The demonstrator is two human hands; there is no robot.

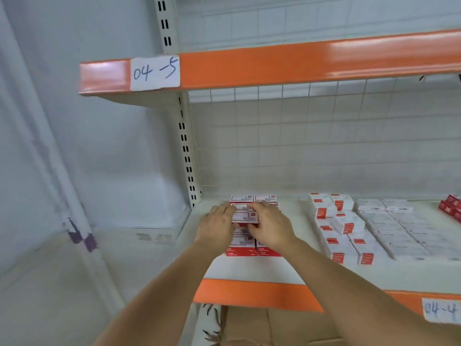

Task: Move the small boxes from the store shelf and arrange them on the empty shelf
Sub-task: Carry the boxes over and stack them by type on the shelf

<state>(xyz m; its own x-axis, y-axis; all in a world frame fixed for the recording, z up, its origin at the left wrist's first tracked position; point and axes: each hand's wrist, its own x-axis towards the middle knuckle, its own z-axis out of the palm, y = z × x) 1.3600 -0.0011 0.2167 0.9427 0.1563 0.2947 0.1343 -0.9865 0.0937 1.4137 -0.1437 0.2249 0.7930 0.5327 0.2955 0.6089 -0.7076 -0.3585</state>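
Both bare hands reach onto the cream metal shelf [282, 270] with the glossy orange front lip. The left hand [219, 224] and the right hand [270, 224] grip one small red-and-white cardboard box [245, 217] between them, fingers curled over its left and right edges. This flat, rectangular box sits on top of a stack of similar red-and-white boxes [253, 245] at the shelf's left end, near the perforated cream upright [187, 158]; their print is too blurred to read.

To the right, well apart from the stack, lie rows of small white cartons with red corner labels [341, 231], some tilted, and beside them a flat block of plain white packs [401, 228]. A few dark red boxes [451, 207] show at the far right edge.

Behind the shelf runs a white wire grid back panel [324, 141]. A handwritten white paper tag reading "04-5" [154, 72] is stuck on the orange lip of the upper shelf [299, 63]. A second paper tag reading "04-4" [441, 309] sits on the lower lip, near right. Brown corrugated cardboard [249, 325] shows below.
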